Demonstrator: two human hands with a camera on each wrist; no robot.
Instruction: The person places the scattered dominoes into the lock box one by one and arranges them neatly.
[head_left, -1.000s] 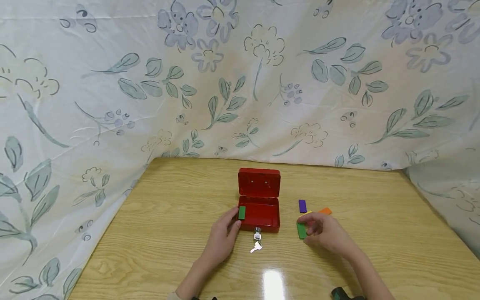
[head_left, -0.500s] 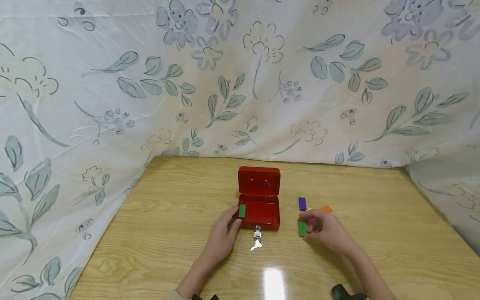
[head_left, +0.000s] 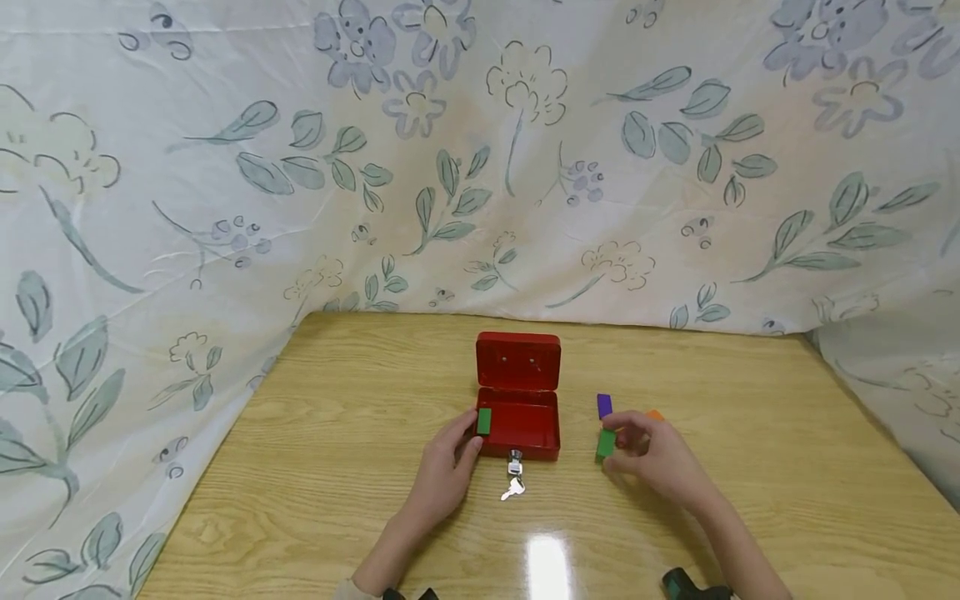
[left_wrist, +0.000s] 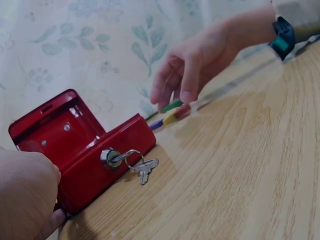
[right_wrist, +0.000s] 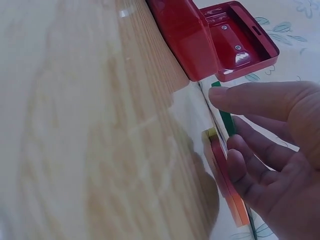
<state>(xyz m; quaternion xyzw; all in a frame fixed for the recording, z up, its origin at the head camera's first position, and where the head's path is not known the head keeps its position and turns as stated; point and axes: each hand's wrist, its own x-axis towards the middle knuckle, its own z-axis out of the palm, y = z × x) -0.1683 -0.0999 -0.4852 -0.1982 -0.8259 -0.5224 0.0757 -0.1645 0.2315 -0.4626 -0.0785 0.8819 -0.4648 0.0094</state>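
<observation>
A red metal cash box (head_left: 528,427) stands with its lid raised, and a green block (head_left: 484,422) lies inside at its left end. My left hand (head_left: 444,477) holds the box by its left side, thumb near the front corner. To the right of the box, my right hand (head_left: 658,460) pinches a second green block (head_left: 605,447) between thumb and fingers. That block is tilted and just above the table in the left wrist view. Below my right fingers lie a yellow block (left_wrist: 170,118) and a red block (right_wrist: 221,162), mostly hidden from the head view.
A key (head_left: 513,489) hangs from the lock (head_left: 515,461) at the box front, with a spare on its ring. A purple block (head_left: 604,407) and an orange block (head_left: 656,415) lie right of the box. A floral curtain (head_left: 480,167) closes off the table's back edge.
The green block under my right hand, earlier flat on the table, is now pinched, tilted and slightly raised. My right hand has shifted up a little. My left hand stays put.
</observation>
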